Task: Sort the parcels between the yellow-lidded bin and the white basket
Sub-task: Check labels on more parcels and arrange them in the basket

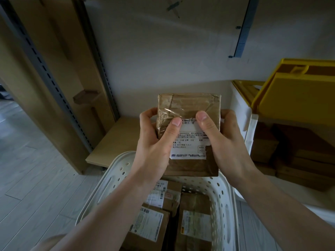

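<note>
I hold a brown taped parcel (190, 105) with a white shipping label upright in front of me, above the white basket (220, 200). My left hand (154, 142) grips its left edge with the thumb on the label. My right hand (221, 136) grips its right edge, thumb on the front. The perforated white basket below holds several brown parcels (195, 223) with labels. The bin with yellow lid flaps (293, 95) stands at the right, lids open, with brown boxes inside it.
A low wooden shelf board (116, 140) lies behind the basket at the foot of a white wall. Tall cardboard sheets and a grey slotted rail (54, 84) lean at the left. Pale wood floor (36, 174) spreads to the left.
</note>
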Demonstrator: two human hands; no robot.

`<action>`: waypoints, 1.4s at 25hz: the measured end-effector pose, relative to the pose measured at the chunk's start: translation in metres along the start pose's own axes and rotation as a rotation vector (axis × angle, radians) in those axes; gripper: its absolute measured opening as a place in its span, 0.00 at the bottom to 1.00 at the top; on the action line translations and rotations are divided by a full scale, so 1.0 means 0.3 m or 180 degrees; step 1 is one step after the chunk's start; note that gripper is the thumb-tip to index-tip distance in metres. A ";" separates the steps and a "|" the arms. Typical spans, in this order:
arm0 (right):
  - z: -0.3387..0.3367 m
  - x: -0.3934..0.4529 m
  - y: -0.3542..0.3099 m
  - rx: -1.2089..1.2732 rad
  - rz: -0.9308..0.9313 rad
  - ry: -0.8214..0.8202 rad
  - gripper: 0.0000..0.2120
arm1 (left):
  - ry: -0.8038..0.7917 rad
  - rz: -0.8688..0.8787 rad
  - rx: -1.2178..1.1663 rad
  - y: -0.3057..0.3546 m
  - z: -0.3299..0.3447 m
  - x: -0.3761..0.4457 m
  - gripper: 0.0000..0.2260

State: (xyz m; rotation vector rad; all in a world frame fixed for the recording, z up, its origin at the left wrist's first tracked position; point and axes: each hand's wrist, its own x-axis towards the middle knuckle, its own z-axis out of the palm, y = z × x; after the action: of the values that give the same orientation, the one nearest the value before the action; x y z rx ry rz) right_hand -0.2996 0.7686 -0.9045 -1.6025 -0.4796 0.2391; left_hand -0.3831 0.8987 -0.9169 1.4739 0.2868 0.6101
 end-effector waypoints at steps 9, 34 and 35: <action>-0.011 -0.009 -0.023 0.0245 -0.0044 -0.0089 0.27 | -0.0114 -0.0094 -0.0161 0.039 -0.013 -0.003 0.22; -0.029 -0.092 0.125 0.0515 0.0967 -0.0438 0.17 | -0.1589 -0.0947 0.1115 -0.007 -0.121 -0.037 0.30; -0.025 -0.104 0.141 0.0507 0.1135 -0.0481 0.17 | -0.1528 -0.1079 0.1218 -0.025 -0.124 -0.047 0.26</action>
State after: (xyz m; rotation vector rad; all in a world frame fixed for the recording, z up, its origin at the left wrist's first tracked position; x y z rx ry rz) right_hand -0.3172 0.7469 -0.9495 -1.5118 -0.2783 0.6557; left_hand -0.4129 0.9224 -0.9306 1.8338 0.2756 -0.0864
